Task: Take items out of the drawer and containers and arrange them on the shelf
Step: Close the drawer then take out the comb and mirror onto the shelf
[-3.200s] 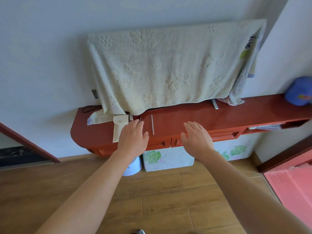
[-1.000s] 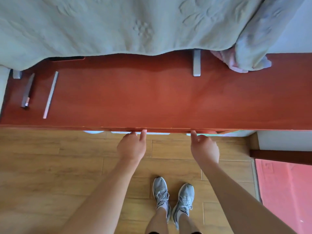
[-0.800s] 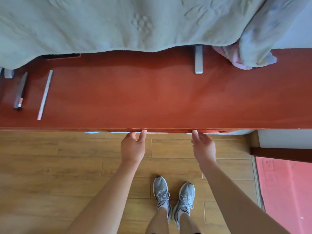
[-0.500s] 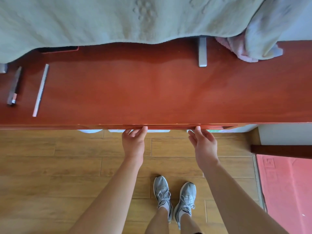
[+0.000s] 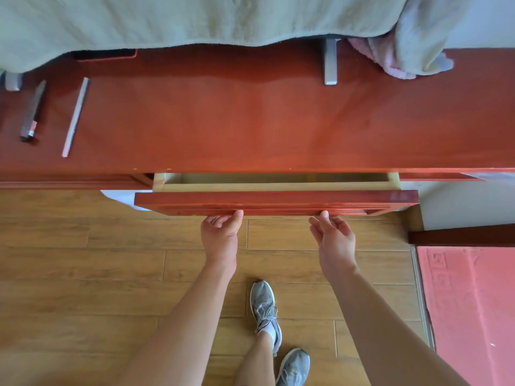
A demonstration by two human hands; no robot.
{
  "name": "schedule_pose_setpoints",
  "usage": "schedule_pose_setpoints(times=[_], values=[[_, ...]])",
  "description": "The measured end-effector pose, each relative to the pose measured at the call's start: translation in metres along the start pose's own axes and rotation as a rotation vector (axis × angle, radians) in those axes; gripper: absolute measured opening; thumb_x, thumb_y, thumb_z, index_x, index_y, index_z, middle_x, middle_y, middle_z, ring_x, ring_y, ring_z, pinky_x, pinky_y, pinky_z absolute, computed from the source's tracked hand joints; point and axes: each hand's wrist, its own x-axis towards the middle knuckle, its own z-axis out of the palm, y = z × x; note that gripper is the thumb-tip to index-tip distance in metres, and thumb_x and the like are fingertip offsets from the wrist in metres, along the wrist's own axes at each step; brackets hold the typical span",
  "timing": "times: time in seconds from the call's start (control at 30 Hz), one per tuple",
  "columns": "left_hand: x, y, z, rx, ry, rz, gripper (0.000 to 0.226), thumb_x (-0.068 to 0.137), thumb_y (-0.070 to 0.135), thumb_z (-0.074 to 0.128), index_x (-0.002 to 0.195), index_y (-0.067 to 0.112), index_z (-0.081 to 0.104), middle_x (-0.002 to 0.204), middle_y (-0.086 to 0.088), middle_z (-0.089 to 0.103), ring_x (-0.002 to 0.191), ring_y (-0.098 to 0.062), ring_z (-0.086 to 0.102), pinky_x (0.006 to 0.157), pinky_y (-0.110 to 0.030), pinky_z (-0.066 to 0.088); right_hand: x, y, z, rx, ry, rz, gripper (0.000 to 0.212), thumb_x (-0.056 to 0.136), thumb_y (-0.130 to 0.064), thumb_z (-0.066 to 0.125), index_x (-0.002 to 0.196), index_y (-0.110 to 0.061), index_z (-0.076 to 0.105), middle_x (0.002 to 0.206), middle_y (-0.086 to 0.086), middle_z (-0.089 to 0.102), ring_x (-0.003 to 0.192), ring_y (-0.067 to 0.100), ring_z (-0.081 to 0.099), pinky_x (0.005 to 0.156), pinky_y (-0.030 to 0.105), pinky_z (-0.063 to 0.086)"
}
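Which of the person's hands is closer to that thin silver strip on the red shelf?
Left. The left hand touches the drawer front, to the right of the silver strip; the right hand is farther right along it.

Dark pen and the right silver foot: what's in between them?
Head view: a thin silver strip lies beside the dark pen; from there to the right silver foot the shelf is bare.

You have only a narrow slot into the drawer [image 5: 276,201], with the shelf top [image 5: 250,126] overhanging the rest. Beyond the drawer the top is free up to the towel [image 5: 195,20]; a pen [image 5: 33,111] and metal strip [image 5: 75,117] lie far left of the drawer.
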Motion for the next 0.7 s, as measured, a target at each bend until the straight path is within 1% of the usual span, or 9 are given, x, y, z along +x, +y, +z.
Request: schedule_pose_setpoints(times=[0.13,0.2,0.3,0.47,0.57,0.6,0.63,0.67,0.7], values=[[-0.024,-0.014,-0.023,0.033,-0.032,-0.009,0.052,0.054,0.039,0.088,0.078,0.007,0.054,0.077,-0.008,0.065,0.085,-0.023,0.065,0.106,-0.052,0.045,-0.023,0.017,-0.025,-0.01,-0.015,0.011,0.014,0.093,-0.019,0.063,0.095,-0.007,0.055,0.085,0.003,0.065,0.091,0.013,0.066,0.088,0.027,0.052],[-0.037,-0.02,-0.034,0.064,-0.027,-0.017,0.05,0.055,0.04,0.088,0.075,0.008,0.054,0.076,-0.008,0.064,0.085,-0.023,0.064,0.105,-0.053,0.045,-0.033,0.027,-0.037,-0.014,-0.019,0.014,0.016,0.093,-0.019,0.063,0.098,-0.005,0.055,0.086,0.005,0.065,0.091,0.013,0.066,0.086,0.027,0.051],[-0.054,-0.029,-0.049,0.097,-0.014,-0.006,0.037,0.056,0.04,0.087,0.064,0.018,0.059,0.075,-0.009,0.064,0.085,-0.026,0.063,0.104,-0.056,0.045,-0.048,0.039,-0.051,-0.013,-0.015,0.007,0.016,0.094,-0.018,0.062,0.098,-0.004,0.054,0.084,0.004,0.065,0.09,0.013,0.066,0.083,0.026,0.051],[-0.069,-0.041,-0.063,0.113,-0.018,0.003,0.046,0.055,0.04,0.087,0.068,0.012,0.053,0.072,-0.008,0.063,0.083,-0.026,0.062,0.103,-0.057,0.046,-0.06,0.052,-0.068,-0.014,-0.017,0.009,0.015,0.093,-0.017,0.062,0.096,-0.006,0.054,0.081,0.002,0.066,0.089,0.013,0.066,0.085,0.028,0.051],[-0.073,-0.044,-0.069,0.178,-0.019,0.024,0.057,0.057,0.049,0.087,0.077,0.006,0.056,0.08,-0.014,0.068,0.087,-0.029,0.068,0.101,-0.056,0.048,-0.061,0.056,-0.073,-0.038,-0.018,-0.002,0.016,0.093,-0.02,0.063,0.097,-0.006,0.056,0.081,-0.001,0.068,0.091,0.015,0.066,0.087,0.029,0.051],[-0.075,-0.044,-0.069,0.246,-0.022,0.029,0.06,0.06,0.055,0.085,0.083,0.006,0.058,0.084,-0.014,0.071,0.089,-0.029,0.07,0.099,-0.053,0.051,-0.061,0.057,-0.074,-0.066,-0.015,-0.005,0.02,0.093,-0.022,0.064,0.101,-0.005,0.056,0.084,0.0,0.069,0.092,0.016,0.066,0.085,0.029,0.052],[-0.077,-0.043,-0.069,0.338,-0.028,0.027,0.067,0.065,0.061,0.081,0.094,0.005,0.059,0.088,-0.011,0.073,0.09,-0.024,0.071,0.095,-0.044,0.053,-0.061,0.058,-0.075,-0.106,-0.011,-0.004,0.027,0.092,-0.027,0.064,0.107,-0.005,0.056,0.089,0.001,0.07,0.093,0.016,0.067,0.083,0.029,0.052],[-0.08,-0.04,-0.069,0.449,-0.033,0.022,0.074,0.07,0.066,0.075,0.109,0.005,0.055,0.092,-0.007,0.073,0.09,-0.016,0.069,0.089,-0.031,0.053,-0.06,0.059,-0.076,-0.171,-0.002,-0.004,0.036,0.091,-0.033,0.065,0.113,-0.005,0.056,0.094,0.001,0.071,0.093,0.015,0.068,0.082,0.03,0.053],[-0.083,-0.037,-0.069,0.572,-0.031,0.033,0.082,0.074,0.066,0.069,0.123,0.004,0.049,0.097,-0.004,0.072,0.09,-0.01,0.067,0.082,-0.019,0.048,-0.06,0.059,-0.078,-0.259,0.012,-0.012,0.044,0.089,-0.04,0.065,0.118,-0.008,0.056,0.097,0.0,0.072,0.093,0.014,0.068,0.083,0.032,0.054]])
